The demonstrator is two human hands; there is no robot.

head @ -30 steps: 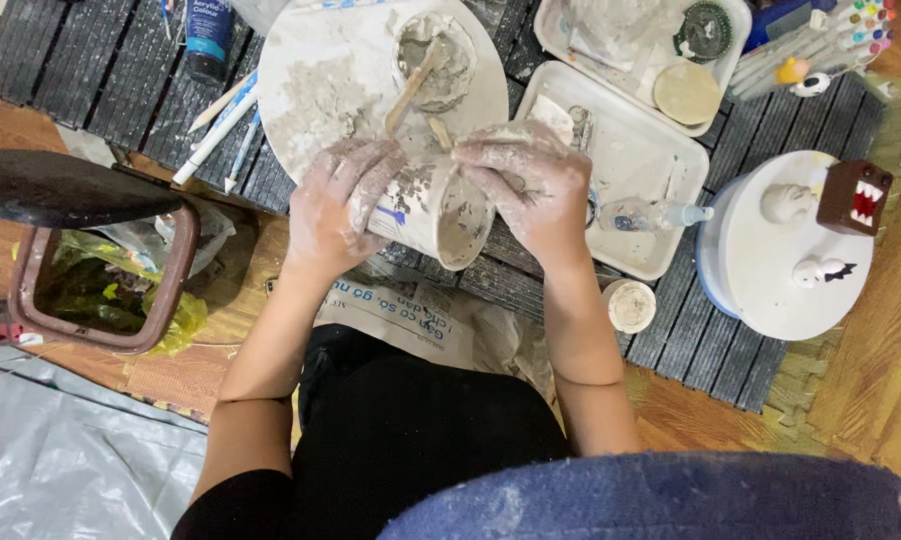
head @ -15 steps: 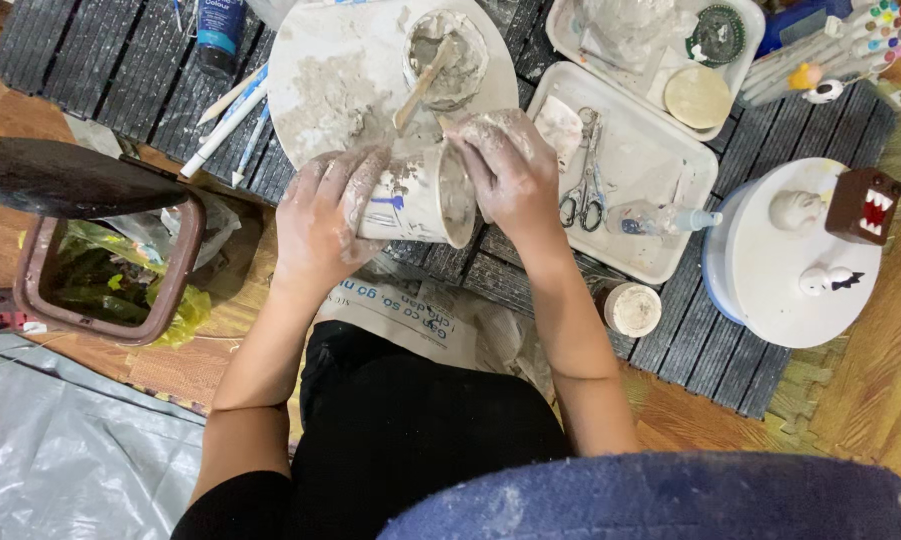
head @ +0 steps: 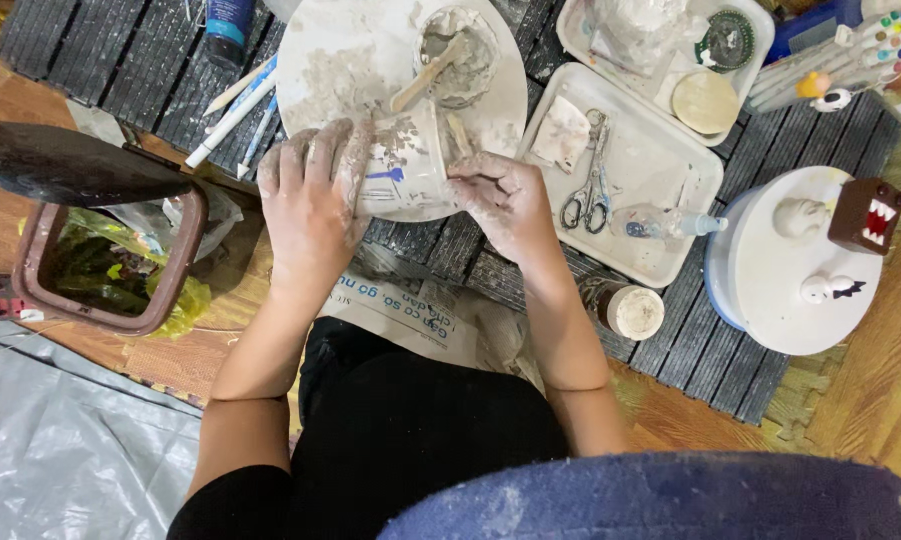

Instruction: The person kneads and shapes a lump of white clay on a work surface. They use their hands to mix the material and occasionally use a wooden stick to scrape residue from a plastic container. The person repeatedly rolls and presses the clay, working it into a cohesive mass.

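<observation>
A white cup (head: 402,165) smeared with grey clay lies on its side over the near edge of a round clay-stained board (head: 350,60). My left hand (head: 310,190) wraps around the cup's base end from the left. My right hand (head: 495,195), coated in clay, has its fingers at the cup's open mouth on the right. Behind the cup, a small bowl of wet clay (head: 460,45) holds a wooden stick (head: 425,75).
A brown bin (head: 175,280) with green waste stands left. White trays hold scissors (head: 585,190), a spray bottle (head: 665,222) and a round lid (head: 705,100). A small jar (head: 630,308), a white turntable (head: 770,280) with figurines, markers (head: 840,55) and brushes (head: 230,105) surround the slatted mat.
The cup has been turned in my hands and shifted left. My right hand moved from cupping its side to its open mouth. The view has also shifted.
</observation>
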